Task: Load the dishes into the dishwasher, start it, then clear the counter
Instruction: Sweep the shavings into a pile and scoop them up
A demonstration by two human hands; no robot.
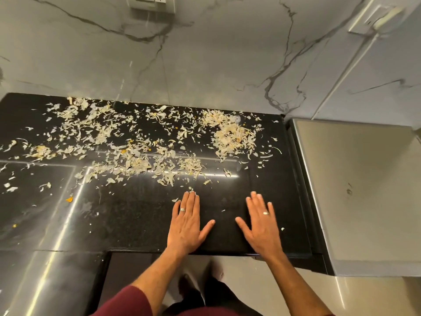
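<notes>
Sleeve: maroon sleeve [127, 302] lowest in view, on the left arm.
Left hand [186, 224]: flat on the black desk [127, 215], fingers straight and together, holding nothing; fingertips just short of the scraps.
Right hand [259, 226]: flat too, fingers straight, empty, beside the left with bare stone between.
Likely purpose: palms set to gather the mess (a guess from the clearing step).
Scraps [232, 135]: pale peel-like shreds, a few orange bits, scattered across the far half of the desk, thickest at right rear.
Room: veined marble wall [216, 55], socket [151, 3] above, steel appliance top [355, 179] at right; no dishes in view.
</notes>
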